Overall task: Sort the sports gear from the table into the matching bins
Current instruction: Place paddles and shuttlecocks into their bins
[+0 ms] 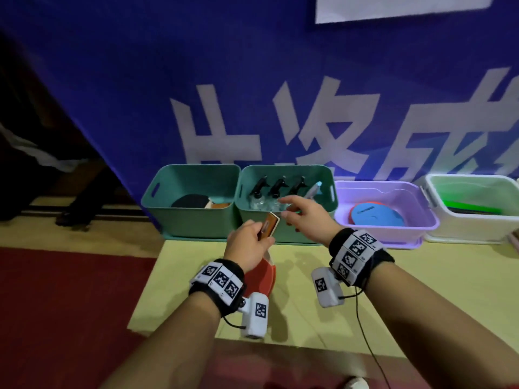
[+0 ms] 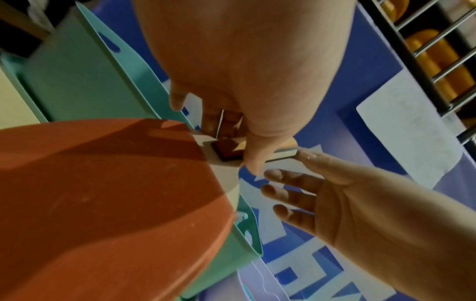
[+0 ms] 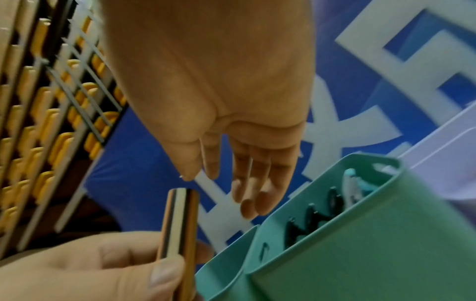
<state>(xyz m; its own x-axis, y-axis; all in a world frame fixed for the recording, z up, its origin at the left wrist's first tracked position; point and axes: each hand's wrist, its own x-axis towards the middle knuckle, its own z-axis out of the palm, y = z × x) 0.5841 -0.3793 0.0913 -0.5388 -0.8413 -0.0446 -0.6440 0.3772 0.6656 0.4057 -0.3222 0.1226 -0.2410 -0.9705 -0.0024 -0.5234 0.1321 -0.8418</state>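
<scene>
My left hand grips the wooden handle of a table tennis paddle. Its red blade hangs down under my wrist and fills the left wrist view. The handle's butt end points up toward my right hand, which hovers just right of it with fingers straight and spread, holding nothing. Both hands are in front of two teal bins: the left bin holds another paddle, the right bin holds several spray bottles.
A lilac bin with a blue and orange disc and a white bin with green gear stand further right. The bins line the back of a yellow table against a blue banner. Red floor lies at left.
</scene>
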